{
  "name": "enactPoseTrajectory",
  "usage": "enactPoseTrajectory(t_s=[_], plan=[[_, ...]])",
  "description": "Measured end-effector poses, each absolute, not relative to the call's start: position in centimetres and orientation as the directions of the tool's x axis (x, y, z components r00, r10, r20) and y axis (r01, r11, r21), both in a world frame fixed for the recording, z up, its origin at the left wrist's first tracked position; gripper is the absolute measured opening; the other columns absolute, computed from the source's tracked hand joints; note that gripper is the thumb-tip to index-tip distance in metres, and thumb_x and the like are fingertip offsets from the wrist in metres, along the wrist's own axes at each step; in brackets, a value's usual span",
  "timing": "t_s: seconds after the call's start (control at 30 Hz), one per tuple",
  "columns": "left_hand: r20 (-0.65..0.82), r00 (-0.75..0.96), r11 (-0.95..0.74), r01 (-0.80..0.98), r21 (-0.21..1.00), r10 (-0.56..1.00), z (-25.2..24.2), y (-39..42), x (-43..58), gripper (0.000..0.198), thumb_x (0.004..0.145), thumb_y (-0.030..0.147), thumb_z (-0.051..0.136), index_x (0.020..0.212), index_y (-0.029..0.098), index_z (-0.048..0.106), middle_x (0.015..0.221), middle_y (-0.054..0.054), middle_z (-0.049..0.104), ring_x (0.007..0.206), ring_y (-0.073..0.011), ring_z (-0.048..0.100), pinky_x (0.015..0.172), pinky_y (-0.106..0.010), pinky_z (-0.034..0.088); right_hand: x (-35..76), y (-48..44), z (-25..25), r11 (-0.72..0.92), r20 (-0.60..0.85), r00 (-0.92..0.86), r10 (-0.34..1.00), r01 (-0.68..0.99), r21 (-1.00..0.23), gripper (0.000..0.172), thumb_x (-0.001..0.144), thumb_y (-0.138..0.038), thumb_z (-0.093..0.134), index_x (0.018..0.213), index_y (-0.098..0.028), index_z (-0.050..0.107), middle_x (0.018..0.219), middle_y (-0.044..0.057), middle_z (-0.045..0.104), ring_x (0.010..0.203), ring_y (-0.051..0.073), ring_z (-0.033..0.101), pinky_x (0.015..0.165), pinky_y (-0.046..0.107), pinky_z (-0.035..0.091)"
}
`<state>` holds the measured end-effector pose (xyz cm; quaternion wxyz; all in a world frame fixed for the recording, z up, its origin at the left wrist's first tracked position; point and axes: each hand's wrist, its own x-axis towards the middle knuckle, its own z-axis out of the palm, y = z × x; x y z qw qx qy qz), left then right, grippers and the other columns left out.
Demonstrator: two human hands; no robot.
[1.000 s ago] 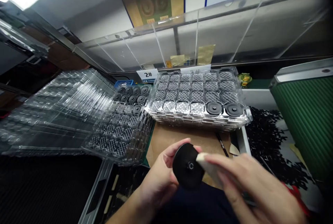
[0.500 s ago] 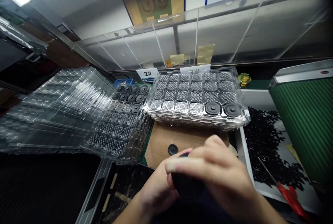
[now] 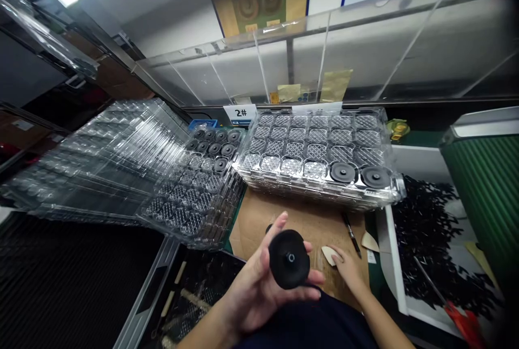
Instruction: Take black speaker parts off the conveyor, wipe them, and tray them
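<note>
A black disc sits in the left hand, thumb and fingers round its rim. At three o'clock from it, the right hand pinches a cream pad; at two lies a pen; at twelve, a clear tray.

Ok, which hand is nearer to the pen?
Right. The right hand is just below the pen in the picture, touching a cream piece; the left hand is farther off, to the pen's left, holding a black disc.
</note>
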<state>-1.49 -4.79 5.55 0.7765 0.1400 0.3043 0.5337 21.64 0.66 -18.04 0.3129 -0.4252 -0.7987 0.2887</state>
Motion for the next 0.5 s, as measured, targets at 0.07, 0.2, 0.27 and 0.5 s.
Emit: enactPoseTrajectory(t_s=[0.07,0.2,0.27,0.5], plan=[[-0.260,0.162,0.305,-0.571,0.762,0.952,5.7,-4.6,-1.4,0.090,0.075,0.045,0.064,0.140,0.035,0.003,0.119,-0.010,0.051,0.103,-0.0271,0.054,0.089,-0.043,0.039,22.4,0.7,-18.4,0.432,0.244,-0.383,0.891,0.545,-0.719,0.016,0.090,-0.026,0.049,0.097,-0.016,0.060,0.075,0.000,0.061,0.060,0.007,0.059,0.051,0.015,0.048],[-0.080,0.059,0.078,0.045,0.996,0.995,5.8,-4.4,-1.4,0.102,0.074,0.021,0.068,0.141,0.027,-0.008,0.121,-0.012,0.048,0.113,-0.0246,0.046,0.099,-0.039,0.031,22.6,1.2,-17.0,0.343,0.195,-0.299,0.934,0.601,-0.722,0.012,0.087,-0.019,0.051,0.092,-0.016,0.062,0.074,0.002,0.061,0.051,0.007,0.057,0.041,0.014,0.041],[0.053,0.093,-0.075,0.246,0.966,0.994,5.7,-4.4,-1.5,0.101,0.073,0.014,0.068,0.140,0.029,-0.005,0.121,-0.012,0.049,0.112,-0.0234,0.047,0.097,-0.037,0.033,21.8,1.3,-15.1,0.308,0.152,-0.299,0.942,0.593,-0.744,0.014,0.085,-0.018,0.052,0.093,-0.016,0.063,0.078,0.005,0.063,0.055,0.011,0.061,0.043,0.016,0.044],[0.117,0.139,-0.160,0.355,0.921,0.983,5.9,-4.3,-1.6,0.101,0.071,0.013,0.070,0.140,0.026,-0.002,0.118,-0.013,0.052,0.111,-0.0234,0.048,0.099,-0.038,0.032,18.9,1.0,-2.2,0.134,0.069,-0.224,0.972,0.291,-0.947,0.030,0.085,-0.024,0.055,0.115,-0.021,0.052,0.089,0.003,0.065,0.081,0.013,0.064,0.069,0.019,0.053]])
